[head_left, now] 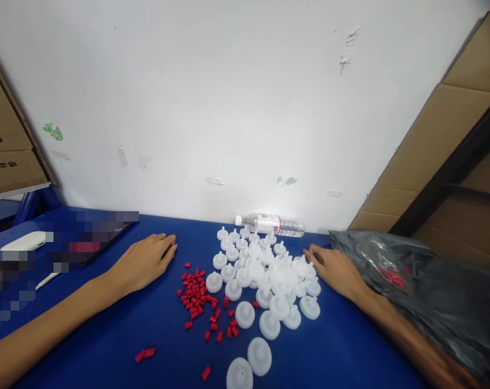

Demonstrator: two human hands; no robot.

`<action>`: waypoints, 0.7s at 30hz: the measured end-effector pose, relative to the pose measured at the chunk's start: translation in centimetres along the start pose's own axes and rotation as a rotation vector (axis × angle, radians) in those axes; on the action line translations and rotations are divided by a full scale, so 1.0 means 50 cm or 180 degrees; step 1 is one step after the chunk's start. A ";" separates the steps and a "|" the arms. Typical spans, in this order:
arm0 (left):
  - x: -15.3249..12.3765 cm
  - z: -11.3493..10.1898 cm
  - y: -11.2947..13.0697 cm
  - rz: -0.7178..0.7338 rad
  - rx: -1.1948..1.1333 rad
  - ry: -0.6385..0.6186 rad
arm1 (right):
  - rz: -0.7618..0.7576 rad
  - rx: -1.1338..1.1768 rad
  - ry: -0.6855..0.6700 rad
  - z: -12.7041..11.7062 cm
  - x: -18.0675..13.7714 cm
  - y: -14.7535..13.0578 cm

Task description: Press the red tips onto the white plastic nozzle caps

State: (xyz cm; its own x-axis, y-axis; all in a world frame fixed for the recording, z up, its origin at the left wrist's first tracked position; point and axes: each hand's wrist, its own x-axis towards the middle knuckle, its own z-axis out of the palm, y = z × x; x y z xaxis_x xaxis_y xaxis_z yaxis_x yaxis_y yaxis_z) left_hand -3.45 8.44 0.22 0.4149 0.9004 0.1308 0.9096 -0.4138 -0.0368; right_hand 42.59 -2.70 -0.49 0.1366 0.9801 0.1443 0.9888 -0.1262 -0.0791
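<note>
My left hand (145, 263) lies palm down on the blue table, left of a loose heap of small red tube-shaped caps (195, 294). Its fingers are loosely bent and slightly apart, with nothing held. At the right edge of a pile of white round caps with thin nozzles (264, 275) rests my right hand (334, 268). Its fingertips come close to the nearest white caps; whether they touch cannot be told. No object shows in it. Two white nozzle caps (260, 356) lie nearer to me, and a few red caps (149, 353) are scattered at the front.
A clear plastic bottle (287, 226) lies on its side against the wall. A dark plastic bag (427, 286) with red pieces covers the right side. A dark tablet-like device (113, 233) and a white object (24, 241) are at left. Cardboard (427, 146) stands at right.
</note>
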 end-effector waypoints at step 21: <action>-0.005 -0.007 0.001 0.0083 -0.0044 0.0014 | -0.0071 0.0107 0.0063 0.003 0.002 0.007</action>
State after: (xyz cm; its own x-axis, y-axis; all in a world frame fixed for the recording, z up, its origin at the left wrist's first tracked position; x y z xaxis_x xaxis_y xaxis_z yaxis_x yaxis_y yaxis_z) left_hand -3.54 8.16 0.52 0.4384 0.8887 0.1343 0.8981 -0.4391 -0.0265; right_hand 42.95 -2.63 -0.66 0.1161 0.9793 0.1659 0.9891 -0.0988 -0.1087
